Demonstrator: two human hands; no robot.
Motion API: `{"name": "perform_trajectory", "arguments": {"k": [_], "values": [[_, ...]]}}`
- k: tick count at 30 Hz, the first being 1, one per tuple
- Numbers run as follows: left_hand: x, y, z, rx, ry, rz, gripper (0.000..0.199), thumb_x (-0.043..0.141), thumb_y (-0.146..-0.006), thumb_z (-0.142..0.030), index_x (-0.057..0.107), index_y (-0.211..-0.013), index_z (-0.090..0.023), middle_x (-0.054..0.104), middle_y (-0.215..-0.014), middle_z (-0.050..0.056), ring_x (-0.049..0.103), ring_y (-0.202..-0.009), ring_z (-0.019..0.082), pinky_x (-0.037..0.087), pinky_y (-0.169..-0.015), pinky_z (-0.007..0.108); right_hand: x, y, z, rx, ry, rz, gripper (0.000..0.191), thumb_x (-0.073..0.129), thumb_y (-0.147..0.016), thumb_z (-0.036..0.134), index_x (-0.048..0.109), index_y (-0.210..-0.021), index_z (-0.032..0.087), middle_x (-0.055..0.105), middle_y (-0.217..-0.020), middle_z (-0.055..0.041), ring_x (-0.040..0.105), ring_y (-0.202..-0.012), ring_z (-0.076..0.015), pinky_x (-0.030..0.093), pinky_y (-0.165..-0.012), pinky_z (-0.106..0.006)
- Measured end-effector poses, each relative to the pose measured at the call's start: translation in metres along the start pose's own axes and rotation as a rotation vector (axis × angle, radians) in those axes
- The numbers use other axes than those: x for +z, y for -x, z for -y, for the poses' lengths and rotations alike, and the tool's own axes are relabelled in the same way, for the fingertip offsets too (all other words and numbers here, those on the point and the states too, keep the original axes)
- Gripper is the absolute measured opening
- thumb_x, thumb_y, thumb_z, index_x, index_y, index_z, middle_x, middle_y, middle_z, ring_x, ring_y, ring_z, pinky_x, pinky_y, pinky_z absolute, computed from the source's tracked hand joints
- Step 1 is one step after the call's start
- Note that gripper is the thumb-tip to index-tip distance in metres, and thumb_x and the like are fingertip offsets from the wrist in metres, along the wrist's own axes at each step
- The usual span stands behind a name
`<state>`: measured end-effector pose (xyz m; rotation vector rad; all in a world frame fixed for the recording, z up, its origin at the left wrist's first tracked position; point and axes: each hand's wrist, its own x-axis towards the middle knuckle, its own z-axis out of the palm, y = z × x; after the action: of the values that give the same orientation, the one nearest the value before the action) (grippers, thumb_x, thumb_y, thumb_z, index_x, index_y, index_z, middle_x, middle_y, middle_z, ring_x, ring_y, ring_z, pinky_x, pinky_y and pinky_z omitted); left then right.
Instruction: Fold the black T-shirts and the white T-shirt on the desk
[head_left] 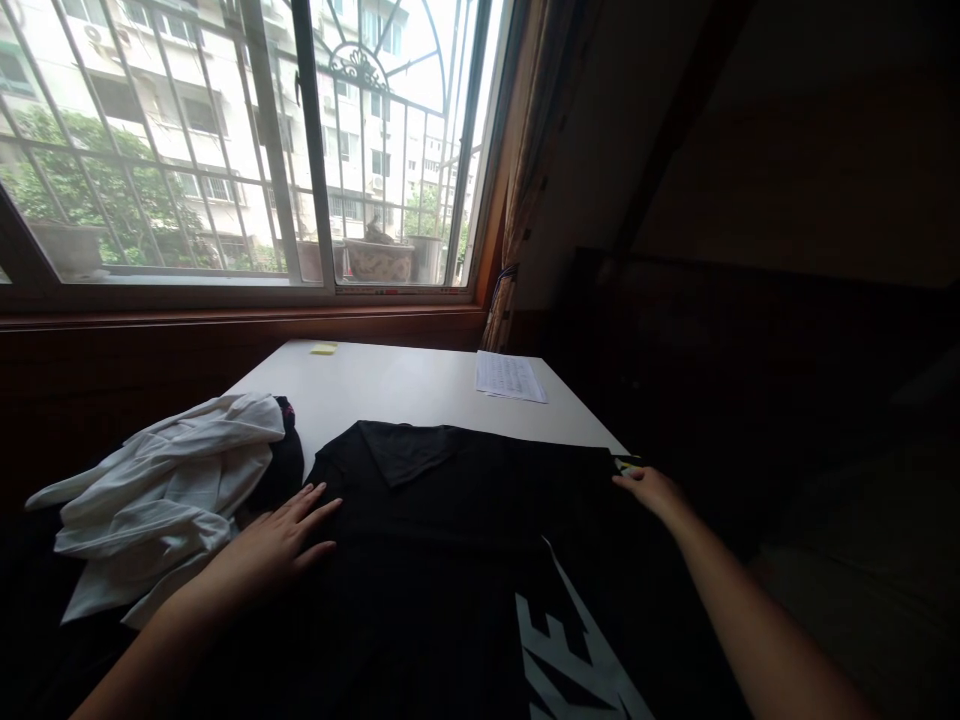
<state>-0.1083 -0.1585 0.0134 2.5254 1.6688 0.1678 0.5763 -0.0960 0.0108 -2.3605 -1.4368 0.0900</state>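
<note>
A black T-shirt [465,560] with large pale lettering lies spread over the near part of a white table [397,385]. One folded flap, which looks like a sleeve, shows at its far left. My left hand [289,535] rests flat on the shirt's left side, fingers spread. At the far right corner, my right hand [649,490] pinches the shirt's edge between thumb and fingers. A small yellow and white patch peeks out by those fingertips; I cannot make out what it is. The near end of the shirt runs out of view.
Crumpled white clothing [187,480] lies left of my left hand, with dark cloth [281,480] under it. Paper sheets [510,377] and a yellow sticky note [324,349] lie at the table's far side. Beyond stand a barred window [322,150] and a tied curtain [510,250].
</note>
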Motion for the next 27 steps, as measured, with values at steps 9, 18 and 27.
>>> {"name": "perform_trajectory", "arguments": {"k": [9, 18, 27], "values": [[0.001, 0.0, 0.001, 0.001, 0.002, 0.003, 0.059, 0.053, -0.097, -0.054, 0.044, -0.151, -0.032, 0.032, -0.163, 0.011, 0.035, -0.147, 0.035, 0.04, -0.114, 0.053, 0.001, -0.01, 0.0, 0.042, -0.088, 0.165, 0.02, 0.069, -0.082, 0.035, 0.074, -0.082, 0.016, 0.074, -0.077, -0.0072, 0.069, -0.067, -0.0199, 0.048, -0.058, -0.027], [-0.008, 0.006, -0.01, 0.021, 0.031, 0.071, 0.064, 0.058, -0.093, -0.059, 0.045, -0.15, -0.035, 0.031, -0.163, 0.008, 0.032, -0.147, 0.037, 0.035, -0.117, 0.055, 0.004, -0.028, 0.003, 0.061, -0.029, 0.117, 0.02, 0.066, -0.084, 0.038, 0.071, -0.084, 0.018, 0.072, -0.078, -0.0076, 0.068, -0.067, -0.0216, 0.048, -0.059, -0.029], [-0.009, 0.015, -0.008, 0.03, 0.06, 0.082, 0.066, 0.066, -0.089, -0.052, 0.046, -0.15, -0.037, 0.035, -0.161, 0.007, 0.037, -0.145, 0.036, 0.04, -0.115, 0.052, 0.013, -0.047, 0.024, 0.03, 0.076, 0.064, 0.027, 0.059, -0.091, 0.042, 0.069, -0.098, 0.018, 0.071, -0.089, -0.0092, 0.069, -0.076, -0.0219, 0.049, -0.062, -0.029]]}}
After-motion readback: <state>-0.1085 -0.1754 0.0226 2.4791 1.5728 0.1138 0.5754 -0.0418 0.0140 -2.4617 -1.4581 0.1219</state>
